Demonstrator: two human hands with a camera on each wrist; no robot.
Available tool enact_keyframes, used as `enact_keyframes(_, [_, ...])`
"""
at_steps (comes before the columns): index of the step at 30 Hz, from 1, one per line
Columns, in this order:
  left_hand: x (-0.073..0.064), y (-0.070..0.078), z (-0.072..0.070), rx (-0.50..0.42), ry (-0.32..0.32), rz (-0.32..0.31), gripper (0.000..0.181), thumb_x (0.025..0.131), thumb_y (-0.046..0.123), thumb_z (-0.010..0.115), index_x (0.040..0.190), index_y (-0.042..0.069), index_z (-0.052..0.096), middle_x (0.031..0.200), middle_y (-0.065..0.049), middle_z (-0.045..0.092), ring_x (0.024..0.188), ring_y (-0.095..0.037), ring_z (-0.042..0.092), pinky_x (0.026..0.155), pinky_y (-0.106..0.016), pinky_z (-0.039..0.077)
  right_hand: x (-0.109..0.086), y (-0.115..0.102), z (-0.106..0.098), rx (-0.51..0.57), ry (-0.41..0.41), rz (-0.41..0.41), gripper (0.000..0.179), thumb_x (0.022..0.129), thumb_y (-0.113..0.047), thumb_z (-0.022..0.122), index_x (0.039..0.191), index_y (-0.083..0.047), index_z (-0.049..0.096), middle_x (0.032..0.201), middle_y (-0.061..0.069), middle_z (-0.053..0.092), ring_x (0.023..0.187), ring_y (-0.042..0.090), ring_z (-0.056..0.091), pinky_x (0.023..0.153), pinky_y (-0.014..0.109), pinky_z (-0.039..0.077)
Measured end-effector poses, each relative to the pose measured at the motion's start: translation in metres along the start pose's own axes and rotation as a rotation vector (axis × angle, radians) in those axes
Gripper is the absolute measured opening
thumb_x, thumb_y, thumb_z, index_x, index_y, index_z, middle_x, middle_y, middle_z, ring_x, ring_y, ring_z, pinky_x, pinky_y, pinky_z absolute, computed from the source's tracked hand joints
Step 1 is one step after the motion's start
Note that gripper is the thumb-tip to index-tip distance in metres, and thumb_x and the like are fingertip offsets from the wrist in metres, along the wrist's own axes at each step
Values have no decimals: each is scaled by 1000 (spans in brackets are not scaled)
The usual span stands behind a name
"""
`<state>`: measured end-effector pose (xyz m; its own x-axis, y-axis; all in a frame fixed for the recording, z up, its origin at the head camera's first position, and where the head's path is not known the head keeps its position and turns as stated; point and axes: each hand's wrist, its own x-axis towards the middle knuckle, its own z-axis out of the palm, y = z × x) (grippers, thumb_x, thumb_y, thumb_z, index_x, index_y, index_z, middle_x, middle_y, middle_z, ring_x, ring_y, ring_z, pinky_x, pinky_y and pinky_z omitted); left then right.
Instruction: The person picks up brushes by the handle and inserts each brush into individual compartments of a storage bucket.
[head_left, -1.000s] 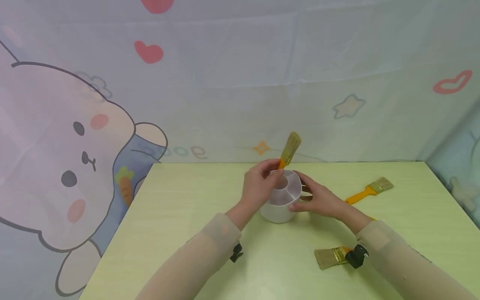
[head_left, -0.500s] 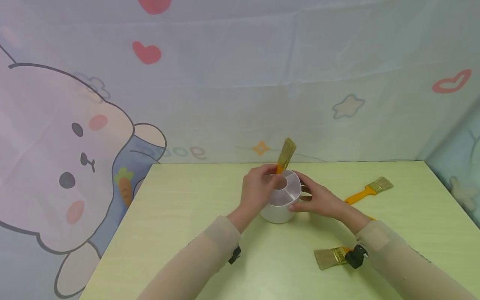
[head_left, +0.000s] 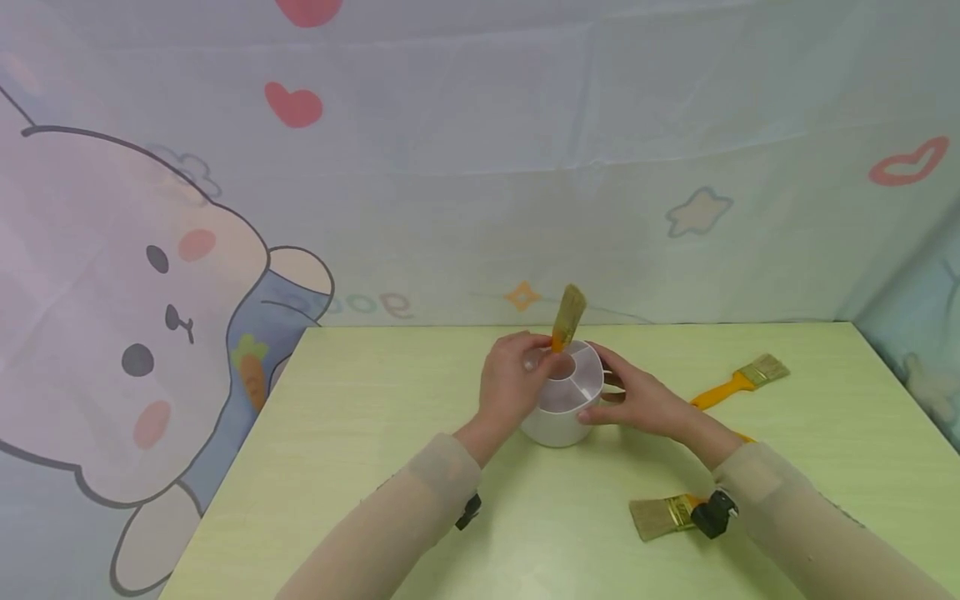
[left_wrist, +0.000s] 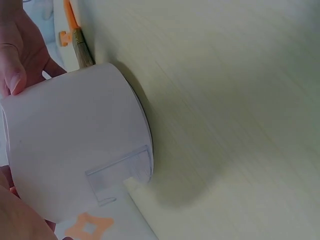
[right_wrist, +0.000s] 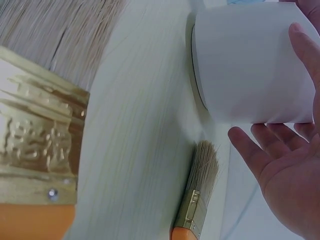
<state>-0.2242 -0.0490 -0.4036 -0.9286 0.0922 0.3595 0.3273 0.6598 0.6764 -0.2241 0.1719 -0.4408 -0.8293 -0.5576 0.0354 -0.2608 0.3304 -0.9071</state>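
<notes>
A white round holder point(head_left: 555, 429) with divided compartments and a round central opening stands upright on the table. My left hand point(head_left: 512, 385) pinches the orange handle of a paintbrush point(head_left: 570, 315) over the holder's left side. Its bristles point up, and the handle's lower end is hidden behind my fingers. On the other side, my right hand point(head_left: 643, 400) grips the holder, thumb at the front and fingers around the back. In the right wrist view, fingertips and thumb lie along the wall of the holder point(right_wrist: 250, 65).
One paintbrush point(head_left: 742, 379) with an orange handle lies at the right of the table point(head_left: 360, 417). Another paintbrush point(head_left: 660, 517) lies nearer, partly beneath the right forearm. Behind the table's far edge hangs a printed cloth point(head_left: 465, 208).
The paintbrush in my left hand has moved down and slightly left, lower over the holder. My right hand and the holder have stayed in place.
</notes>
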Motion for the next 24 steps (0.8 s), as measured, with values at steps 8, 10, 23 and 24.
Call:
enact_keyframes(8, [1, -2, -4, 47, 9, 35, 25, 85, 30, 75, 106, 17, 74, 99, 4, 71, 103, -18, 60, 95, -34, 48, -2, -2, 0, -7, 14, 4, 92, 80, -35, 78, 151, -36, 20, 149, -3, 36, 137, 32, 37, 105, 54, 41])
enact_keyframes(10, [0, -2, -6, 36, -3, 21, 27, 85, 32, 74, 107, 17, 74, 101, 4, 71, 105, -18, 61, 96, -35, 48, -2, -2, 1, -2, 15, 10, 92, 80, -35, 79, 151, -35, 20, 150, -3, 35, 137, 32, 37, 106, 54, 40])
enact_keyframes(23, [-1, -10, -29, 28, -47, 9, 32, 88, 32, 69, 117, 18, 70, 120, 3, 67, 119, -18, 57, 104, -36, 44, 0, -2, 0, -8, 22, 21, 95, 78, -37, 80, 151, -33, 20, 152, -2, 32, 138, 32, 36, 105, 53, 41])
enact_keyframes(24, [-1, -10, -32, 35, -47, 9, 33, 88, 33, 69, 118, 18, 69, 120, 3, 67, 120, -19, 56, 104, -36, 43, -1, -2, 0, -8, 21, 23, 94, 78, -37, 80, 151, -34, 21, 152, -2, 32, 138, 32, 36, 105, 54, 41])
